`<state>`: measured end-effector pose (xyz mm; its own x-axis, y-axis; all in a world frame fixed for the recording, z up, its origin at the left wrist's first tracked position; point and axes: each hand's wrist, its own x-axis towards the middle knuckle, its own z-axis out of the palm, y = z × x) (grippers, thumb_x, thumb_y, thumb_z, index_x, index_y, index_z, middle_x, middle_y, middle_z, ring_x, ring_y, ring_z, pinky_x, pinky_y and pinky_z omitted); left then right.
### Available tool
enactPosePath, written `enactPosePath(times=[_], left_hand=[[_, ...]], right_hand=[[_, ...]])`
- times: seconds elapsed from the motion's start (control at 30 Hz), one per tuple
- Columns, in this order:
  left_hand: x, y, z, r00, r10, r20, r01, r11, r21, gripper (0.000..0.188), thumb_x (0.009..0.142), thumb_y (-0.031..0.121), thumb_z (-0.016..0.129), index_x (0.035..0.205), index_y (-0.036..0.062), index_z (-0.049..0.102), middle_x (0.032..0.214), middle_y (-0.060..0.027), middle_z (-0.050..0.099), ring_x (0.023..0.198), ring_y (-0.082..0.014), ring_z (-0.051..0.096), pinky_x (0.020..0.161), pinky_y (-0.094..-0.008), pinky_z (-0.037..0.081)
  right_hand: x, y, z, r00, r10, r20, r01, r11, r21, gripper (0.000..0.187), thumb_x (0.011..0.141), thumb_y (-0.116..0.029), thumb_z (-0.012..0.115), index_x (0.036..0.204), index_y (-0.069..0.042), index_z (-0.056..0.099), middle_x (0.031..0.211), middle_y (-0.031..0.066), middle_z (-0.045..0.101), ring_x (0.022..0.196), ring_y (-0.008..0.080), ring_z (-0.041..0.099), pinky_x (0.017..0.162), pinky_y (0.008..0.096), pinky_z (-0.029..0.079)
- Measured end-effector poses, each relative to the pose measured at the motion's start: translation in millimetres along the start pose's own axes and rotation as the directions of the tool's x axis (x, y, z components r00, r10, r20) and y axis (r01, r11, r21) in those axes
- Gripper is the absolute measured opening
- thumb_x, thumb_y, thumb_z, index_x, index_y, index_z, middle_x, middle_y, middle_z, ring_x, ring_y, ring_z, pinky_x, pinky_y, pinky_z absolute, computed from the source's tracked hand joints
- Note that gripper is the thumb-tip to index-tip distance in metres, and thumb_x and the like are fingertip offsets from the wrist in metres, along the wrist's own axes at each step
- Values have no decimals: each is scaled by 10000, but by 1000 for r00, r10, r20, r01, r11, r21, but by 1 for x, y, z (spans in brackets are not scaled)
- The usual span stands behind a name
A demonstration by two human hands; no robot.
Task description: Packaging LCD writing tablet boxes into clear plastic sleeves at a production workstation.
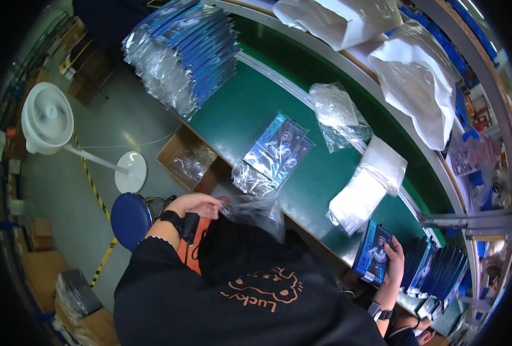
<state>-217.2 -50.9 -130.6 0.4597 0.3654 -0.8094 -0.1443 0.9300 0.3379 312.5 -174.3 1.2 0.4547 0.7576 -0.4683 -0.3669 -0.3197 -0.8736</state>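
My left hand (pixel 197 204) is at the table's near edge, its fingers pinched on a clear plastic bag (pixel 264 214) that hangs limp and slightly blurred in front of my shirt. On the right, my right hand (pixel 393 265) grips a flat blue-and-black printed box (pixel 373 254) by its side, thumb on the front face. Between the hands, farther in on the green tabletop, lies a similar box in a clear bag (pixel 280 147), its loose plastic end toward me.
A tall stack of bagged blue boxes (pixel 195 55) stands at the far left. Flat plastic bags (pixel 363 187) lie at the table's back. More boxes (pixel 441 271) stand in a row at right. An open carton (pixel 184 153), a blue stool (pixel 130 219) and a white fan (pixel 48 118) are on the left.
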Motion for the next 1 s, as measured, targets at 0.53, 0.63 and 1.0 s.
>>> enactPosePath(times=[0.53, 0.63, 1.0], left_hand=[[72, 59, -180, 300, 205, -931, -844, 512, -159, 158, 876, 128, 549, 899, -28, 562, 789, -82, 591, 731, -198, 617, 623, -298, 528], [70, 76, -171, 339, 293, -894, -807, 579, -116, 195, 885, 151, 541, 1011, 8, 584, 840, -55, 598, 742, -167, 604, 609, -285, 514], [82, 66, -174, 476, 247, -844, -584, 807, -93, 258, 800, 85, 547, 1052, 62, 498, 734, -62, 532, 566, -164, 487, 493, -335, 451]], right_hand=[[15, -13, 49, 995, -4, -96, -10, 988, -152, 486, 840, 12, 534, 1288, 52, 349, 1016, 177, 600, 827, 213, 628, 724, 323, 529], [16, -19, 58, 990, -28, -140, 5, 986, -166, 491, 839, 9, 536, 1292, 52, 351, 1028, 168, 597, 835, 207, 623, 732, 318, 526], [27, -21, 88, 994, -8, -110, -16, 976, -218, 473, 838, 10, 516, 1287, 49, 374, 1097, 170, 581, 927, 231, 613, 803, 339, 514]])
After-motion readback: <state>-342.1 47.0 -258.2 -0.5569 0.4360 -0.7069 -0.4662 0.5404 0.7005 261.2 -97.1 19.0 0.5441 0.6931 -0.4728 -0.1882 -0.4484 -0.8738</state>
